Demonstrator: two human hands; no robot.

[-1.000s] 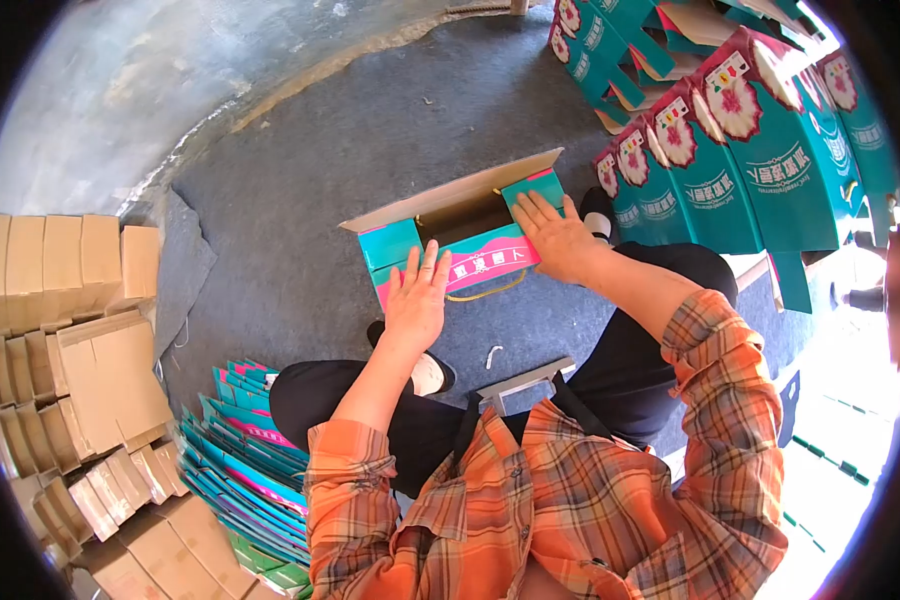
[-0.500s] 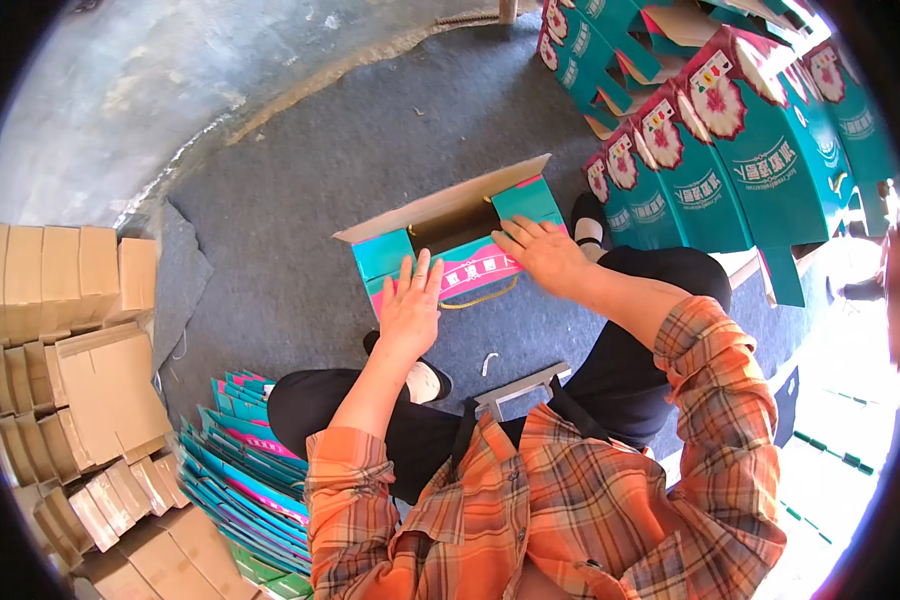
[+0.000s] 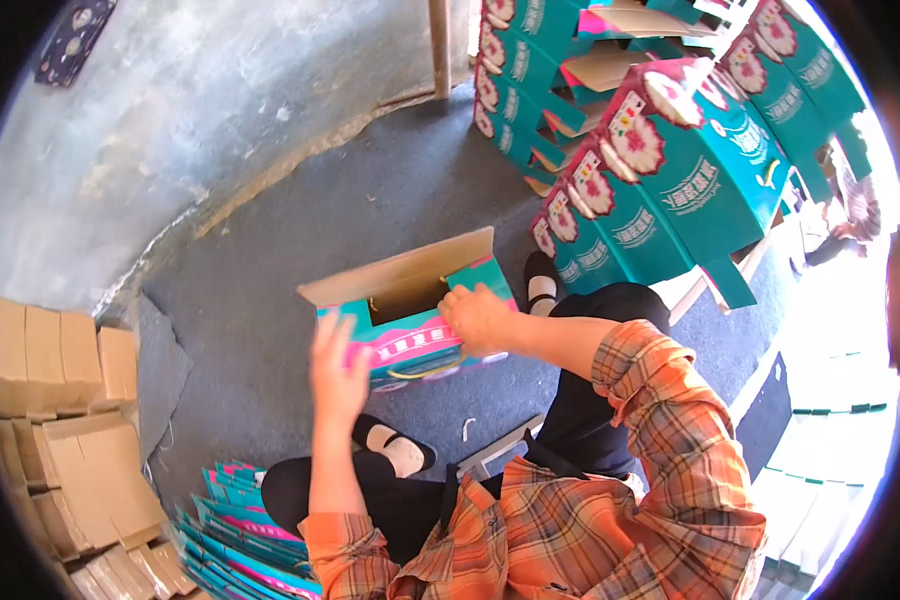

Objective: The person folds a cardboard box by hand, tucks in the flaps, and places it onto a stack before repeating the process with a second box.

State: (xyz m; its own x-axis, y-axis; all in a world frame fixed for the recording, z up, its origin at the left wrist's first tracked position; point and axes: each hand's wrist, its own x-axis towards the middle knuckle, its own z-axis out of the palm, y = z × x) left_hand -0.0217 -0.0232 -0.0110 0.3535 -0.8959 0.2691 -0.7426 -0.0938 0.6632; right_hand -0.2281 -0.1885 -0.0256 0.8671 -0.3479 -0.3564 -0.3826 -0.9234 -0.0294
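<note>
A: Closest to cam, what's there?
B: Orange plaid sleeves, then lower left of frame a pile of flat teal/pink blanks (image 3: 245,525) w/ plain brown cartons (image 3: 60,460) beside them

A: Hands?
B: Left hand (image 3: 337,372) is up, fingers loose, at the near left corner of the gift box (image 3: 410,325), not gripping as far as I can tell; blurred. Right hand (image 3: 482,318) curled over the box's right end flap, pressing it

A: Where's the box, how far along?
B: Mid frame on the grey floor (image 3: 300,230), just past the shoes. I'd say half done: body is squared up, long brown flap stands open, top not closed, gold cord handle hangs on the front

A: Further back?
B: Upper right, stack of finished boxes (image 3: 670,160), same teal w/ pink flower print

A: Any writing?
B: White characters on the pink band & on the stacked boxes, too small to read
</note>
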